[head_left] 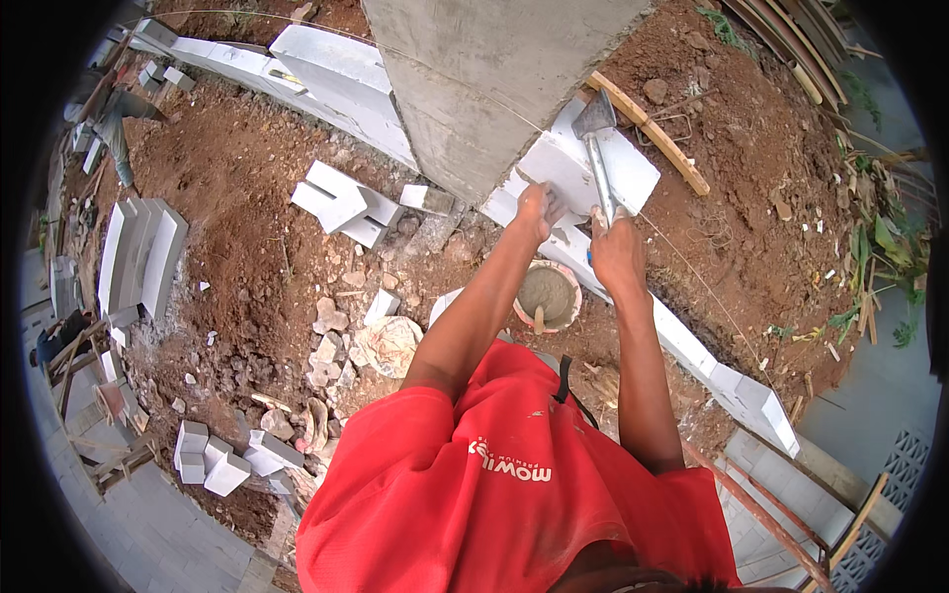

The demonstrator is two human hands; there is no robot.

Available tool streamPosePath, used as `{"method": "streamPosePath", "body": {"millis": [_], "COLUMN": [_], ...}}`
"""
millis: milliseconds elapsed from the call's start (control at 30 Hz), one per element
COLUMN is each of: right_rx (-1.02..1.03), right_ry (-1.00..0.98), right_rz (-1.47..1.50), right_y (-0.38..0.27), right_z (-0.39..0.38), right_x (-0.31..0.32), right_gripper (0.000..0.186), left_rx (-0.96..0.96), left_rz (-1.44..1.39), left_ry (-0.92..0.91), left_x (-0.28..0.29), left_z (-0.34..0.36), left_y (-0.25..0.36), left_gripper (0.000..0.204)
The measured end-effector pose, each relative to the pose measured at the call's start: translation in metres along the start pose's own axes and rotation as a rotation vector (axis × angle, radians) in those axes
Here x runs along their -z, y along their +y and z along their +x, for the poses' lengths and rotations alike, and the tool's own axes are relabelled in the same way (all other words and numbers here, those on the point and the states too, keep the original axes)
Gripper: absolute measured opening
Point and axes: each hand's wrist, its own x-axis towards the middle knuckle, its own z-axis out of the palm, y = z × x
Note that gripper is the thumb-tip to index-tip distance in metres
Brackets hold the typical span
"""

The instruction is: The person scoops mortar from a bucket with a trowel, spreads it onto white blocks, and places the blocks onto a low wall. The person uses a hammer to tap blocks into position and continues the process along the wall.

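My right hand (618,242) grips a long metal tool (600,158) with a flat, flared grey head lying over a white block (628,163) beside the concrete column (494,79). My left hand (537,210), fingers curled, is at the near edge of that block, left of the tool; whether it grips the block is hard to tell. A low row of white blocks (682,351) runs from there toward the lower right along a taut string. Below my hands stands a bucket of grey mortar (544,295) with a stick or handle in it.
Stacked white blocks (138,257) and loose ones (341,203) lie on reddish soil with rubble (326,346). Another block wall (331,84) meets the column's left. A wooden plank (652,133) lies right of the column. Two other people (124,124) are at the far left.
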Motion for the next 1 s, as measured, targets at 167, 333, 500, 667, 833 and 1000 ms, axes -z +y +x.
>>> {"method": "streamPosePath", "body": {"millis": [167, 333, 500, 667, 833, 1000], "right_rx": [-0.044, -0.063, -0.039, -0.104, -0.057, -0.083], "right_ry": [-0.041, 0.175, 0.264, 0.161, 0.019, 0.057], "right_rz": [0.091, 0.383, 0.922, 0.311, 0.097, 0.251], "right_y": [0.005, -0.011, -0.005, 0.0, 0.0, 0.002], "right_z": [-0.004, -0.023, -0.033, -0.01, -0.005, -0.02], "right_x": [0.011, 0.052, 0.071, 0.034, 0.039, 0.047], "right_gripper": [0.046, 0.051, 0.041, 0.047, 0.051, 0.046], "left_rx": [0.018, -0.273, -0.315, -0.389, -0.472, -0.456], "left_rz": [-0.051, 0.143, 0.169, 0.174, 0.213, 0.19], "left_ry": [0.073, -0.006, 0.244, 0.288, 0.298, 0.241], "left_x": [-0.01, -0.041, -0.083, -0.08, -0.079, -0.079], "left_z": [-0.025, -0.087, -0.094, -0.076, -0.073, -0.073], "left_y": [0.01, 0.03, 0.053, 0.051, 0.043, 0.045], "left_gripper": [0.06, 0.087, 0.107, 0.104, 0.102, 0.101]}}
